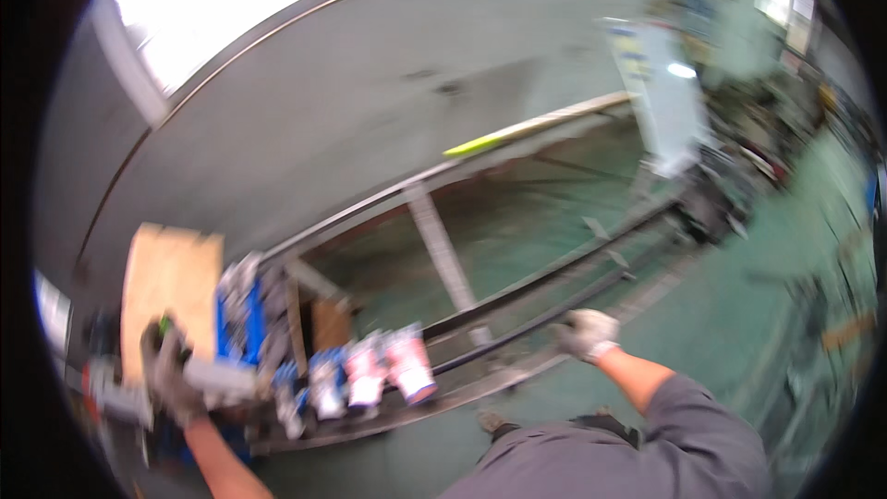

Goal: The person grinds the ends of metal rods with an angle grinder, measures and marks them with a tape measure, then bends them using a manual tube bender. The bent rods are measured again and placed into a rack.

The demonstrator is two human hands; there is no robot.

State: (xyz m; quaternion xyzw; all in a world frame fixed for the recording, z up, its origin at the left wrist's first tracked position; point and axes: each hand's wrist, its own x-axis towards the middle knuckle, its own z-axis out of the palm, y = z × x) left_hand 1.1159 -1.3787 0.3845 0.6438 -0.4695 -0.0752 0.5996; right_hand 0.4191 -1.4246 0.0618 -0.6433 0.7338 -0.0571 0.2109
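The whole picture is smeared by motion. My left hand (172, 377), in a dark grey glove, is raised at the lower left in front of a tan board (171, 273). Its fingers close round a small dark thing with a bright green spot (166, 323), too blurred to name. My right hand (589, 334) wears a pale glove and hangs beside the long metal frame (439, 245); its fingers look bent, but blur hides whether they hold anything. Between my hands, several pink-and-white and blue-and-white packages (408, 365) stand in a row on the frame's near end.
A blue bin (242, 319) with grey items sits beside the tan board. A bright yellow-green strip (476, 145) lies on the frame's far rail by the grey wall (397, 55). A white panel (663, 97) leans at the far end, near dark machinery (716, 194). Green floor (739, 296) lies to the right.
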